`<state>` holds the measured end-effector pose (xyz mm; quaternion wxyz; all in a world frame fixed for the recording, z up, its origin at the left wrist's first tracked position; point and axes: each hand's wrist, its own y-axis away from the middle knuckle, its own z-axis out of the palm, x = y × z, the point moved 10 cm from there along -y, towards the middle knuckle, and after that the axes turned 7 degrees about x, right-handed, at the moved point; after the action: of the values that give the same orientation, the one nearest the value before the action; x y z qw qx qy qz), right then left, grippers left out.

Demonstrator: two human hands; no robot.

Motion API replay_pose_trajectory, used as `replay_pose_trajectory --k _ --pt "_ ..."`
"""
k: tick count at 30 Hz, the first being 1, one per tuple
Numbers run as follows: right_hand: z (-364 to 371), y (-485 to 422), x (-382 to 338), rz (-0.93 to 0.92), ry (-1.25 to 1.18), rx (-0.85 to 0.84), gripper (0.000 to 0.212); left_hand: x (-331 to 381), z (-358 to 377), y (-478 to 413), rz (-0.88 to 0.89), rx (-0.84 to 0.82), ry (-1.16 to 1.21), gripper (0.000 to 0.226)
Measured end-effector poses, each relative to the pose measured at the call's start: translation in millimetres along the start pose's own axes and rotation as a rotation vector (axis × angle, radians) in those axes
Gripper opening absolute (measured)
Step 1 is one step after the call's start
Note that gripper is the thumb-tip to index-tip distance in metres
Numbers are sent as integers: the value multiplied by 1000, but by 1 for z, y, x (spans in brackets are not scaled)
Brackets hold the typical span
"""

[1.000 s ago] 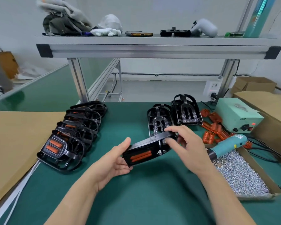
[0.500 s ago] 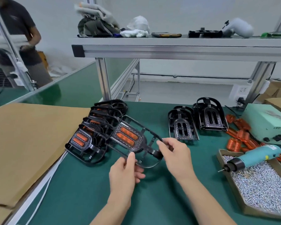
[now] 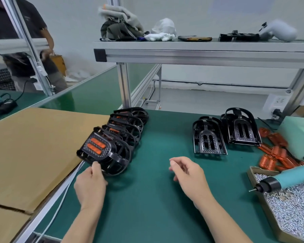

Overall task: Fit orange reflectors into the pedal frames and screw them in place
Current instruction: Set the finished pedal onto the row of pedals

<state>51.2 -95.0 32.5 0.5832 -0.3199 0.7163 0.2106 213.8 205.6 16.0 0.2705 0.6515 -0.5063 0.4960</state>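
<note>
Since these pedal frames [image 3: 209, 139] look light, stiff plastic, we grip rims: left hand [image 3: 90, 183] pinches the finished pedal [image 3: 104, 151] (right hand [image 3: 188, 174] loosely curled, holding nothing).

Glossy black plastic pedal frames [image 3: 209, 137] lie on the matt green table mat [image 3: 156, 190]; left of them, rough brown cardboard [image 3: 33, 146]; right, shiny metal screws [image 3: 291, 207].

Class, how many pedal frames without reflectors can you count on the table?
2: one empty frame mid-table, another right behind it toward the orange reflectors. Each may be a stack hiding more.
</note>
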Motion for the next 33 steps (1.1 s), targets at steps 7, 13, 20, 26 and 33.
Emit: replay_pose_trajectory --k 7,13,20,26,33 --pt "6 0 23 36 104 -37 10 -20 23 -21 -176 -179 -8 59" --pt "5 -2 27 29 114 -25 12 -11 20 -31 7 -360 -489 71" --pt "-8 -6 26 39 188 87 21 4 6 -31 222 -240 -767 48" --pt "-43 -22 40 296 -276 346 63 7 5 -31 248 -294 -917 36" --pt "-59 -49 50 451 -669 417 48 18 31 -11 371 -427 -943 25"
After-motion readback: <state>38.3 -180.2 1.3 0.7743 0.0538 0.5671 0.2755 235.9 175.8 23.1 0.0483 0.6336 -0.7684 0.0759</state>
